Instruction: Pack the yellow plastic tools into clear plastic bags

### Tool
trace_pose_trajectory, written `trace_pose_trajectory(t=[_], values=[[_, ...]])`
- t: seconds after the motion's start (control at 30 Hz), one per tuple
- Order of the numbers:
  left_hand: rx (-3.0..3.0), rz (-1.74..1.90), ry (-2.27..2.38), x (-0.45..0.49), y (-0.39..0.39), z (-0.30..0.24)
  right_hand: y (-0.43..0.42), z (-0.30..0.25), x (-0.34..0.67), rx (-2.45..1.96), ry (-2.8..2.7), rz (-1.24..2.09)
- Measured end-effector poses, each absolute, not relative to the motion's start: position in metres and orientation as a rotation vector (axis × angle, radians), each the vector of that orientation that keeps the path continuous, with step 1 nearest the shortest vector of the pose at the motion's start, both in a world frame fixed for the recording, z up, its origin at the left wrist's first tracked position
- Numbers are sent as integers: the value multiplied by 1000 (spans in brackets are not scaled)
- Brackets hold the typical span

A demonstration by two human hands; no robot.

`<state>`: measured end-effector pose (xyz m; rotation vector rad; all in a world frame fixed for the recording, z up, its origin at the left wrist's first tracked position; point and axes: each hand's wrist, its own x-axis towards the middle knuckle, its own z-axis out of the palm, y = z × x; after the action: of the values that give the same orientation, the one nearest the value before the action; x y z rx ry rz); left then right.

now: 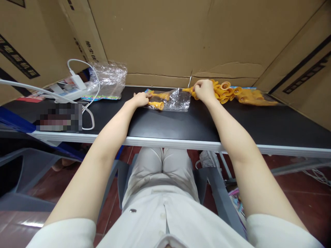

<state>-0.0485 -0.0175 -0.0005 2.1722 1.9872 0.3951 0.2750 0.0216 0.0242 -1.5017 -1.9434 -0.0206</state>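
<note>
Head: pieces [226,86] (yellow) beside right hand [204,91]

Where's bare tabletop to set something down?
The black tabletop is bare between the left forearm and right forearm, in front of the clear plastic bag, and rightward of the latter forearm, before the heaped yellow funnel-ended plastic pieces. Crowded: around that heap and the left end, with white cables, white power strip.
</note>
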Motion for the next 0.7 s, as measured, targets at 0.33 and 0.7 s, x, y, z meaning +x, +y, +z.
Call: trace_pose_trajectory(t=[0.33,0.7], values=[[2047,552,2185,-50,-24,5,42,6,335,-1655,-1828,-314],[2130,475,1932,-48,-21,-1,30,21,316,-1599,-1836,-502]])
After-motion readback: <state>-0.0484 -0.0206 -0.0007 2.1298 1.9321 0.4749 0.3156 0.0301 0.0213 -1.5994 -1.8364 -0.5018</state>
